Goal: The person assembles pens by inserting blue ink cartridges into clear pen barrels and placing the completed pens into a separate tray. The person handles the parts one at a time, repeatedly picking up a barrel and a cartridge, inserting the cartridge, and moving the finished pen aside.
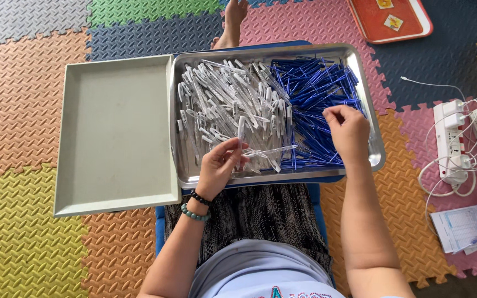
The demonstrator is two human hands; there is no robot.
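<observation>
Two hands over the metal tray [374,160], left hand [219,165] pinching a clear pen barrel [271,150]

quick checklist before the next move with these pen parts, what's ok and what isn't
1. Left hand holds one clear barrel above the steel tray: ok.
2. Right hand is on the blue refills: ok. Whether it has pinched a single refill: cannot tell, the fingers hide it.
3. Clear barrels lie left and blue refills right in the steel tray, though they mix where the piles meet: ok.
4. Grey tray lies beside the steel tray, with nothing in it: ok.
5. Steel tray is steady on the lap: cannot tell, its support is hidden.
</observation>
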